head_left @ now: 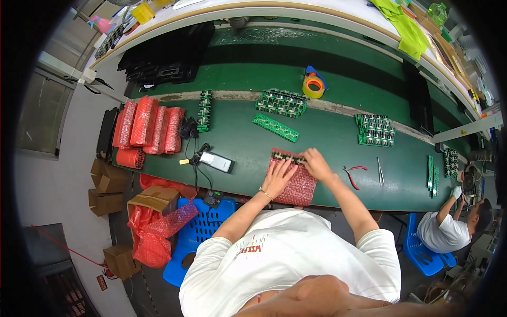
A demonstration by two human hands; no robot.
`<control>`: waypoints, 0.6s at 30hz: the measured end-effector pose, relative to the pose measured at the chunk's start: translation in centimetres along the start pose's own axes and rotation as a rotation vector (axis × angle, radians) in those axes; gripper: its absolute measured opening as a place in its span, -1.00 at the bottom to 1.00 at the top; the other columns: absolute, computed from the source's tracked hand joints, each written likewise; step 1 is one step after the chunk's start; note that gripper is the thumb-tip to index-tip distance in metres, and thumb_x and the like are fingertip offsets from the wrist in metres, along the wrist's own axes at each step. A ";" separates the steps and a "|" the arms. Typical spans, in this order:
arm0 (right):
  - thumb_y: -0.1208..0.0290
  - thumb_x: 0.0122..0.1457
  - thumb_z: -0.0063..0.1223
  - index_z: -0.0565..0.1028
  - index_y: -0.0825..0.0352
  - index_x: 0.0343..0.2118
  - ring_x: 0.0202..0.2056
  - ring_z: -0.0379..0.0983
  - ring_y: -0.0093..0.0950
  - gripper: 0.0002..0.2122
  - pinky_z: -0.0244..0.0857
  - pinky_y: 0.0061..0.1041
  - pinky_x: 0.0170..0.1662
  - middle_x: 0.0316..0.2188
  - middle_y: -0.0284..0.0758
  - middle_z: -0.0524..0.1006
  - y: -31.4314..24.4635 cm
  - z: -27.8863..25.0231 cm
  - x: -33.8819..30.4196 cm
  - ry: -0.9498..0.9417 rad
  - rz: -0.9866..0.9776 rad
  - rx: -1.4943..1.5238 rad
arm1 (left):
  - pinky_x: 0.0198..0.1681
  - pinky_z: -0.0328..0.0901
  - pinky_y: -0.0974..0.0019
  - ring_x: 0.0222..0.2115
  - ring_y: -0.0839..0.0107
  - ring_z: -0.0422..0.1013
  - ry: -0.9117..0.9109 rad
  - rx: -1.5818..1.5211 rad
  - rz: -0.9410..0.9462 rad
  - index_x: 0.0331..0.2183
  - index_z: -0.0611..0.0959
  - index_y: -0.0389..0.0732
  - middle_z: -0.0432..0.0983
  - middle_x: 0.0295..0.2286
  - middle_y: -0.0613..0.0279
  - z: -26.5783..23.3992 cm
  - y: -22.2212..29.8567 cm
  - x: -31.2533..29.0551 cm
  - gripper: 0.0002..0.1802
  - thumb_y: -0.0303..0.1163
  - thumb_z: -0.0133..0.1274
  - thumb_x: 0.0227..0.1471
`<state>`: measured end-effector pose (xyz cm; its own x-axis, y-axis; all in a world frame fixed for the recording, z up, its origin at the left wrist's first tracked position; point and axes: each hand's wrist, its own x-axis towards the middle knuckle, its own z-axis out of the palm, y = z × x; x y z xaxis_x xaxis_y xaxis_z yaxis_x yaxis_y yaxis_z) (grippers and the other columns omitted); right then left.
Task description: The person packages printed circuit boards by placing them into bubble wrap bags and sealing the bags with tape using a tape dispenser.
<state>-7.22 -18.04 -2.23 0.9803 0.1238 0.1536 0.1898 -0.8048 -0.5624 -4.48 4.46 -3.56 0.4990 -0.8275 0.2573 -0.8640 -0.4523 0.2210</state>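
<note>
My left hand (279,177) lies flat, fingers spread, on a sheet of red bubble wrap (302,189) at the near edge of the green workbench (237,142). My right hand (316,163) presses on the wrap's far end, where a green circuit board (284,155) lies at the wrap's far edge. A single long green board (275,127) lies just beyond, and a stack of boards (281,102) sits farther back.
Red bubble-wrapped bundles (149,127) sit at the left. A handheld device with cables (215,161), red-handled pliers (353,174), tweezers (379,171), tape rolls (313,85) and more board stacks (375,130) lie on the bench. Another person (449,224) sits at right.
</note>
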 end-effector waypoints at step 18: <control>0.43 -0.04 0.17 0.38 0.31 0.04 -0.11 0.34 -0.28 -0.50 0.25 -0.42 -0.02 -0.06 -0.25 0.42 1.3 3.0 11.0 0.171 0.115 -0.039 | 0.27 -0.14 0.11 0.26 0.25 -0.07 -0.237 -0.086 -0.076 0.17 0.25 -0.24 -0.04 0.25 0.18 1.1 1.5 -3.3 -0.37 -0.38 -0.14 0.03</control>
<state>3.94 -15.99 -3.68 0.9714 -0.0680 0.2275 0.0713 -0.8302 -0.5529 -7.48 6.13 -5.15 0.5241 -0.8516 0.0118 -0.8108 -0.4947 0.3129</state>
